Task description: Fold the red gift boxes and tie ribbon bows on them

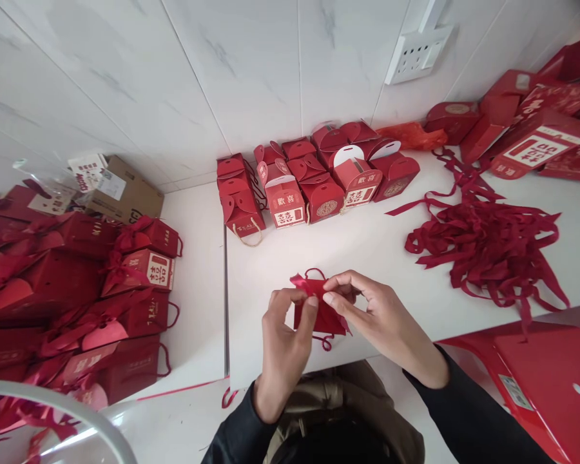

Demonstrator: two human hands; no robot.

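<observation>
Two hands busy here: left hand (284,332) and right hand (381,316) both seem to be pinching red ribbon (298,281) over a small red box (329,319) near the bench's (251,283) front edge. Looks like the tying step, so next calls for an even pull, box kept steady imo.

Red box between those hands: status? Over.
Left hand, right hand both pinching ribbon on red box. Box on white table. Loose ribbons right, out of the way.
</observation>
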